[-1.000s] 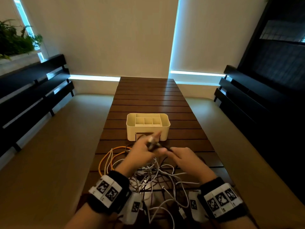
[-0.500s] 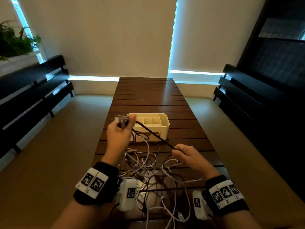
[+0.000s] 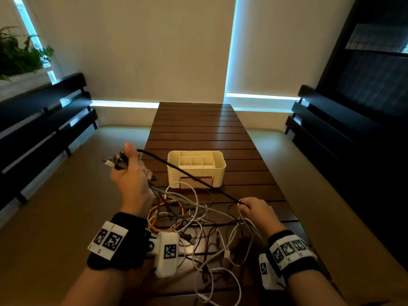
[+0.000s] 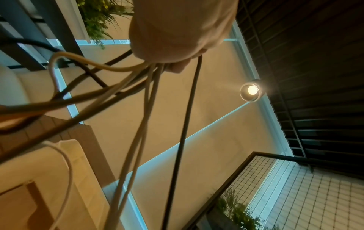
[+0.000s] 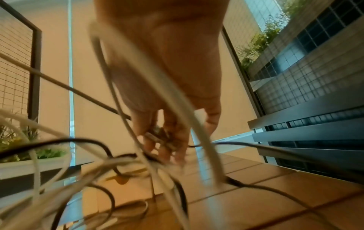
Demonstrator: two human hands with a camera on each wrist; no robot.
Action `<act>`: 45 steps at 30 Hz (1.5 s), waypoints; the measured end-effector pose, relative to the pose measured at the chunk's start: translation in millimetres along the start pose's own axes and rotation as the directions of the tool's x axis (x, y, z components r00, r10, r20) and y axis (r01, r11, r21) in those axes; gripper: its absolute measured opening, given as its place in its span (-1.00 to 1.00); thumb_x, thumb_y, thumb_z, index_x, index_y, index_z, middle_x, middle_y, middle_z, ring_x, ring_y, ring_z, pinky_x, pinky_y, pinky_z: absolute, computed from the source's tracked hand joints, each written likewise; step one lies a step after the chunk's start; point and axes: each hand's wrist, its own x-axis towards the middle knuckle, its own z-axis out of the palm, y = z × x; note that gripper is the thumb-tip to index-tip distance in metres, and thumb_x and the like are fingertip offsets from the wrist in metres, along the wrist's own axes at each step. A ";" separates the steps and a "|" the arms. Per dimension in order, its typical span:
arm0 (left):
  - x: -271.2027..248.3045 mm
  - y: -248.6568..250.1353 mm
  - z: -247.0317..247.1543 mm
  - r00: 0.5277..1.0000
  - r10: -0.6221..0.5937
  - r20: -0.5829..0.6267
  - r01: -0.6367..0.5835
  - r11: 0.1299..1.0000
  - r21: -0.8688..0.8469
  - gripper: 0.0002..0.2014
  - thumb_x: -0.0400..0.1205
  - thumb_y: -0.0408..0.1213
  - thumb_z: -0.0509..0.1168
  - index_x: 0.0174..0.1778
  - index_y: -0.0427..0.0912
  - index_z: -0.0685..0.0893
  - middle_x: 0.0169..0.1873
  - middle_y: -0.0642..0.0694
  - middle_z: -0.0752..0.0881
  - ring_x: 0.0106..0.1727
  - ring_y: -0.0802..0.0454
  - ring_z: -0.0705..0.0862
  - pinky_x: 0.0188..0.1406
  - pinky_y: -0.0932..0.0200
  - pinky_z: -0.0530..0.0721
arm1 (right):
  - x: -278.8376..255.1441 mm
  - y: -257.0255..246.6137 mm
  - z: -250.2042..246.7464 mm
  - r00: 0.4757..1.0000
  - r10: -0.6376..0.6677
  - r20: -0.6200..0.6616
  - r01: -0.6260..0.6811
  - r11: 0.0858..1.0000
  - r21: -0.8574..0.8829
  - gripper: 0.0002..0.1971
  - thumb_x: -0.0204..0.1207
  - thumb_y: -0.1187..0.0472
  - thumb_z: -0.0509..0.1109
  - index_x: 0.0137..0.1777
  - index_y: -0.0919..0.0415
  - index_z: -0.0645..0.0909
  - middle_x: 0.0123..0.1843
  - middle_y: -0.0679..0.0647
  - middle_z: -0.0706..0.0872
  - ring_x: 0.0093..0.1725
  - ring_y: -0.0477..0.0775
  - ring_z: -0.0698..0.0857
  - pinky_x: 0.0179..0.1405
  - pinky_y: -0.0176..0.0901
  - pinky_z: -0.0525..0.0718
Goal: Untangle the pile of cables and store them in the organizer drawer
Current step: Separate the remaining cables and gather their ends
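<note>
A tangle of white, black and orange cables (image 3: pixel 194 219) lies on the near end of the slatted wooden table (image 3: pixel 198 129). My left hand (image 3: pixel 130 171) is raised off the table's left edge and grips a bundle of cable ends, plugs sticking out past the thumb. A black cable (image 3: pixel 187 173) runs taut from it down to my right hand (image 3: pixel 254 208), which pinches that cable low over the pile. In the left wrist view white and black cables (image 4: pixel 149 109) hang from the fist. The cream organizer (image 3: pixel 196 167) with its drawer (image 3: pixel 196 182) stands just beyond the pile.
Dark benches (image 3: pixel 39 120) run along both sides of the table, over a beige floor. A green plant (image 3: pixel 17 56) sits at the far left. The far half of the table stretches toward the blinds.
My left hand has swung up and out to the left with the cable ends, drawing the black cable taut. The right hand stayed low by the pile, and more cables lifted off the table.
</note>
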 end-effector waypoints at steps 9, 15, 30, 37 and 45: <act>-12.1 -39.4 -17.4 0.946 -0.202 0.252 0.013 0.803 0.595 -0.41 0.54 -0.33 0.43 0.47 -0.04 0.39 0.22 -0.07 0.59 0.19 -0.01 0.59 0.18 -0.01 0.61 | -16.0 -43.7 -64.6 0.938 0.034 -0.345 0.237 0.666 0.707 -0.71 0.69 0.10 0.08 -0.15 0.27 0.48 -0.40 0.07 0.52 -0.51 -0.02 0.53 -0.51 -0.20 0.47; -25.0 -42.8 -10.2 0.919 -0.195 0.343 0.012 0.882 0.471 -0.47 0.49 -0.43 0.45 0.33 -0.06 0.45 0.17 -0.14 0.65 0.10 -0.02 0.67 0.00 0.08 0.69 | -21.5 -79.5 -43.1 0.946 -0.169 -0.276 0.283 0.847 0.451 -0.82 0.67 0.12 0.15 -0.19 0.01 0.44 -0.37 -0.08 0.52 -0.44 -0.14 0.46 -0.53 -0.39 0.41; -4.7 -19.5 -20.9 0.914 0.188 0.360 -0.326 0.867 0.376 -0.72 0.56 -0.52 0.34 -0.04 0.00 0.65 -0.32 0.07 0.58 -0.40 0.30 0.58 -0.36 0.35 0.55 | -53.5 -56.6 -4.8 0.752 -0.411 0.515 0.404 0.905 0.132 -0.69 0.50 0.29 0.39 0.23 0.06 0.66 0.07 -0.14 0.61 0.05 -0.21 0.55 0.05 -0.41 0.52; -8.0 -29.4 -20.5 0.897 0.152 0.416 -0.325 0.863 0.387 -0.80 0.60 -0.36 0.35 0.04 0.05 0.67 -0.41 0.15 0.58 -0.49 0.34 0.53 -0.40 0.33 0.52 | -79.4 -78.4 53.1 0.596 -0.538 0.596 0.745 0.648 -0.161 -0.75 0.51 0.16 0.38 0.15 0.22 0.60 0.16 0.23 0.68 0.22 0.28 0.59 0.31 0.25 0.44; -19.3 -40.8 -20.0 0.902 -0.131 0.411 -0.083 0.882 0.464 -0.69 0.53 0.03 0.30 -0.42 -0.08 0.67 -0.64 0.17 0.52 -0.53 0.18 0.41 -0.48 0.15 0.33 | -54.0 -84.1 -37.1 0.983 -0.114 -0.143 0.165 0.205 0.965 -0.73 0.67 0.19 0.08 -0.03 0.22 0.62 -0.53 -0.11 0.34 -0.57 -0.16 0.30 -0.54 -0.35 0.33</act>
